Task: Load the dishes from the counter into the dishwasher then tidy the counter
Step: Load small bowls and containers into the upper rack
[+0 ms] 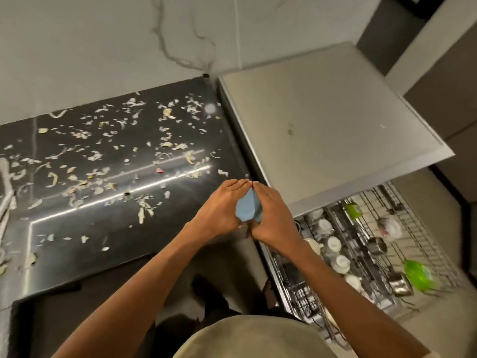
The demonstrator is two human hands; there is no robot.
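Observation:
My left hand (221,205) and my right hand (273,215) are cupped together around a blue cloth (248,208) at the right front corner of the black counter (103,228). Their fingertips meet above the cloth. Pale vegetable scraps (103,161) lie scattered over most of the counter. Below and to the right, the pulled-out dishwasher rack (361,254) holds white cups, metal cups and green items.
The grey dishwasher top (335,125) adjoins the counter on the right. A marble wall (129,47) stands behind. A white object (5,192) shows at the left edge. My feet and the floor are visible below the counter's front edge.

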